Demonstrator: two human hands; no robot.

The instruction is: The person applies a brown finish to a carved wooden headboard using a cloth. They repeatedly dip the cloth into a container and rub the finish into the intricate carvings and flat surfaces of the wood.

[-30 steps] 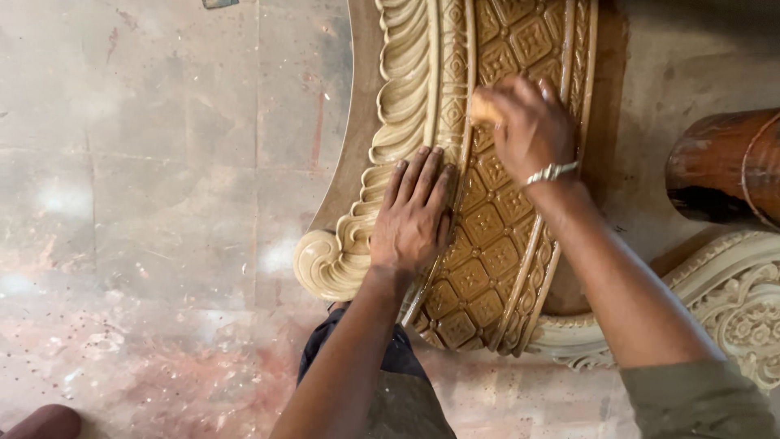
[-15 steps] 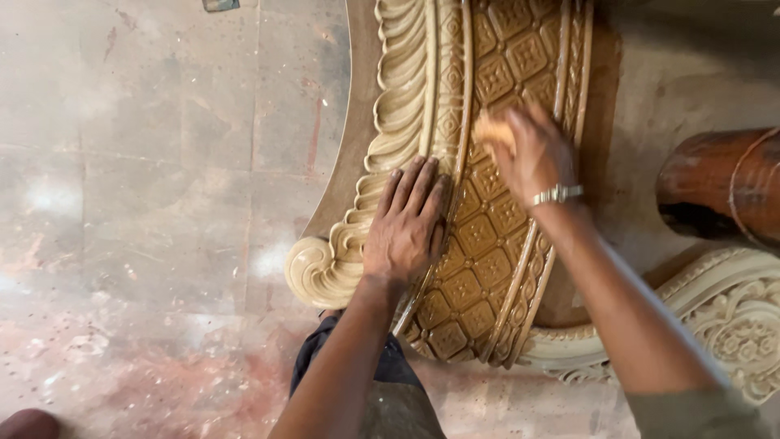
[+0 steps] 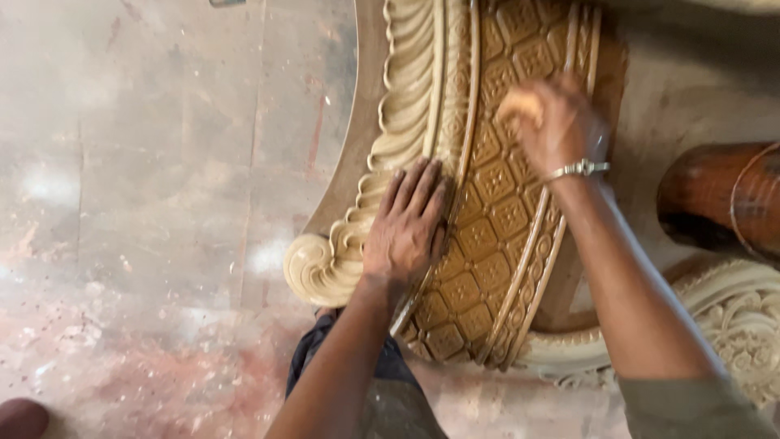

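Note:
A curved carved wooden panel [image 3: 487, 244] with scroll edging and a grid of square flower motifs lies on the floor. My left hand [image 3: 409, 228] rests flat on its scalloped border, fingers together, holding nothing. My right hand [image 3: 556, 122], with a metal bracelet at the wrist, is closed on a small tan sanding pad [image 3: 520, 104] pressed against the grid carving near the panel's upper part. The right hand is blurred.
A second pale carved piece [image 3: 731, 317] lies under the panel at the lower right. A round reddish-brown wooden piece [image 3: 723, 203] sits at the right edge. Dusty stained concrete floor [image 3: 146, 203] spreads to the left. Dark cloth [image 3: 325, 358] shows below the panel.
My right hand with the pad has slid down and back along the grid carving. My left hand stays pressed on the border. The view has shifted a little.

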